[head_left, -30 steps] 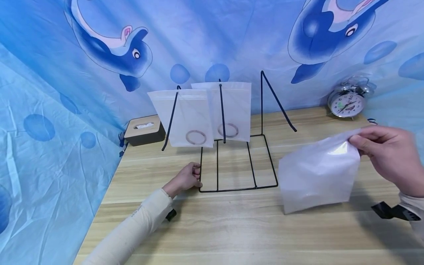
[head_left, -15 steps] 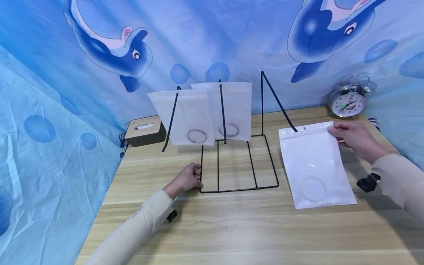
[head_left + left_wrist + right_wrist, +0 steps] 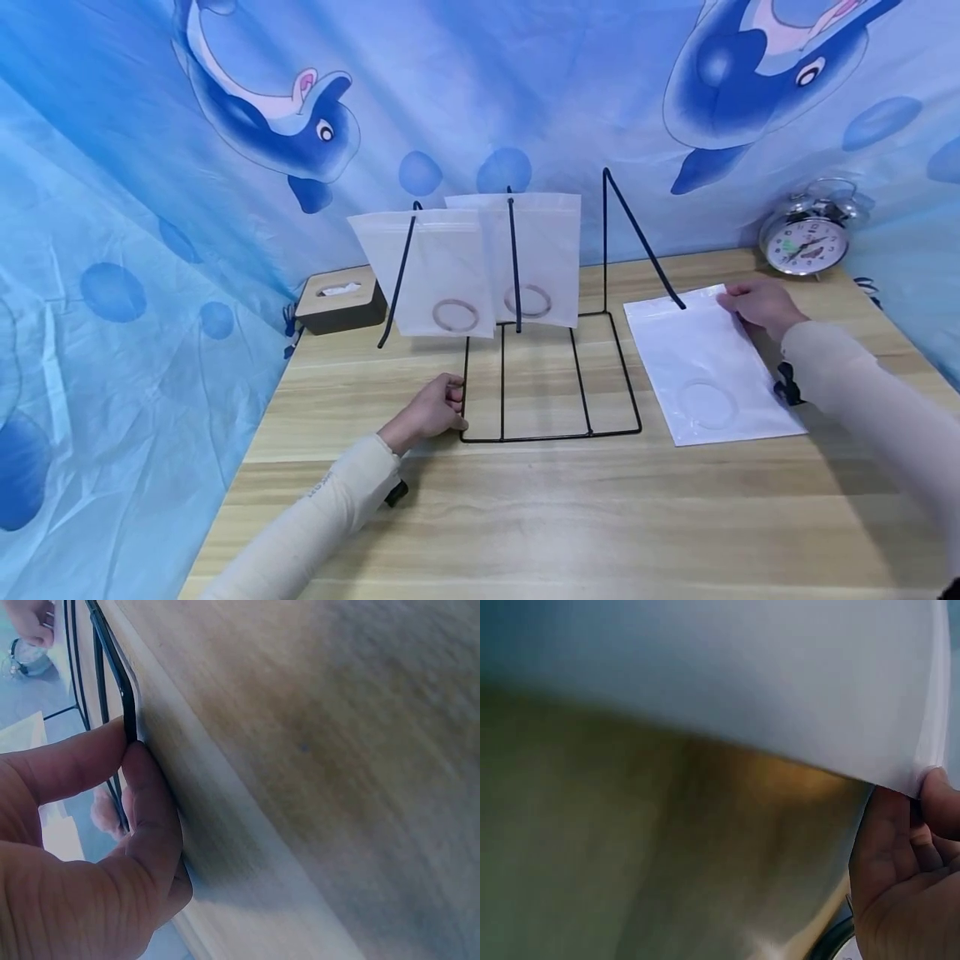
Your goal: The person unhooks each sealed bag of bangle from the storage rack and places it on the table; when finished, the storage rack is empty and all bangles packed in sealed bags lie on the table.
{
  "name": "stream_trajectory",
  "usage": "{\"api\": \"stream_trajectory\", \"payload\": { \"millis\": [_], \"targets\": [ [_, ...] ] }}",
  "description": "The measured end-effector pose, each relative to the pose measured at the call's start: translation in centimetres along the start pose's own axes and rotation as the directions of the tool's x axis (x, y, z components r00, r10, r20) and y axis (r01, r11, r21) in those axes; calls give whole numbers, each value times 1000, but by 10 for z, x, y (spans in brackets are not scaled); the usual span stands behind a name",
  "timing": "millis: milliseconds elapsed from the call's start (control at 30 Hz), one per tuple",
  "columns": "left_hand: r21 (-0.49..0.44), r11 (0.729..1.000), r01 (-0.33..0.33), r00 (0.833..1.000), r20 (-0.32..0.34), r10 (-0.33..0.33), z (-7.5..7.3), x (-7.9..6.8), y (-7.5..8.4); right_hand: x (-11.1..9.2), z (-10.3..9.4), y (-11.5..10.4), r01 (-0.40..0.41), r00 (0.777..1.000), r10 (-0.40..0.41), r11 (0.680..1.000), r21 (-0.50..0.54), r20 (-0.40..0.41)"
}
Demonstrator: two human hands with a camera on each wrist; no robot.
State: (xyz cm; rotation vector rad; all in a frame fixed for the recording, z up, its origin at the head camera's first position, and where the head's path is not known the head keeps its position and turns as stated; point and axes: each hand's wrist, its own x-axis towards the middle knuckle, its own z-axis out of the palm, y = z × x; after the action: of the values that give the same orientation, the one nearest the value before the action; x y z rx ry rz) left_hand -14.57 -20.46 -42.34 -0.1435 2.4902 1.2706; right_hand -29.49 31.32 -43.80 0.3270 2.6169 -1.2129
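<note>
Toward the right edge of the counter (image 3: 562,517), the right hand (image 3: 761,305) pinches the white zip pouch (image 3: 712,371) by a top corner; best present it square to the right prong (image 3: 644,241), the left hand (image 3: 431,406) pinching the wire rack (image 3: 547,437) steady.

1. L arm (image 3: 322,508), pale-sleeved, stretched fwd from lower L, approx. straight.
2. L hand (image 3: 427,408) out front, fingers (image 3: 154,802) curled, tips pinched tog.
3. R arm (image 3: 862,400), also pale-sleeved, ext'd fwd & angled inward.
4. R hand (image 3: 761,307) farther fwd than L, well apart; thumb (image 3: 939,804) & fingers pinching, w/ others bent.
</note>
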Motion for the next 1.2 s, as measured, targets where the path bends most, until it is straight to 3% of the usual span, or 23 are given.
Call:
{"api": "stream_trajectory", "payload": {
  "millis": [267, 500, 833, 967, 1200],
  "targets": [
    [9, 1000, -5, 1000, -3, 5, 5, -3, 0, 16, 0, -7, -53, 997, 45, 991, -125, -63],
    [24, 1000, 2, 1000, -5, -2, 8, -3, -1, 26, 1, -14, -106, 990, 92, 987, -125, -109],
    [26, 999, -24, 1000, -8, 24, 7, -4, 1, 17, 3, -28, -132, 984, 121, 988, -78, -128],
    [25, 999, -27, 1000, -5, 27, 6, -4, 2, 14, 2, -28, -116, 986, 103, 989, -95, -129],
    [23, 999, -32, 999, -4, 32, 5, -2, 4, 11, -8, -29, -57, 995, 36, 969, -242, -90]
  ]
}}
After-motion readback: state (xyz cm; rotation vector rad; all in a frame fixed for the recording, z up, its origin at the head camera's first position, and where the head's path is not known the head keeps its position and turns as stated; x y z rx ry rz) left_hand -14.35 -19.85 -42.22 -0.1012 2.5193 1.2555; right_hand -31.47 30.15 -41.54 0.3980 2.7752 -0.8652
